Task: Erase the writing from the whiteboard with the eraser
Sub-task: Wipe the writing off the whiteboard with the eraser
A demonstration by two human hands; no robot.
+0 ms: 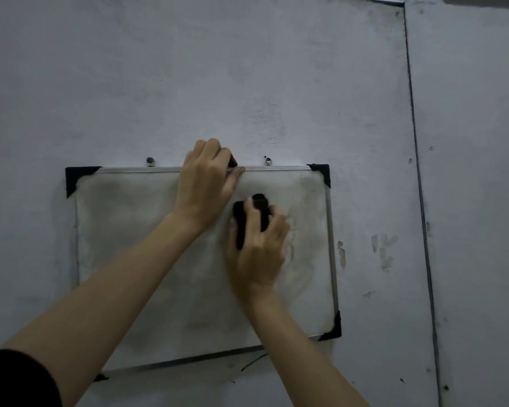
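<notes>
A small whiteboard (135, 259) with a silver frame and black corner caps hangs on a grey wall. Its surface is smeared grey, with faint marks near the right side (300, 259). My left hand (203, 186) grips the board's top edge near the middle, fingers curled over the frame. My right hand (259, 248) holds a black eraser (252, 215) against the upper right part of the board; the hand looks motion-blurred and covers the eraser's lower part.
Two screws (150, 161) (268, 161) stick out of the wall just above the board. A vertical seam (420, 201) runs down the wall on the right. Patches of chipped paint (384, 251) lie right of the board, and dark scuff marks (253, 362) below it.
</notes>
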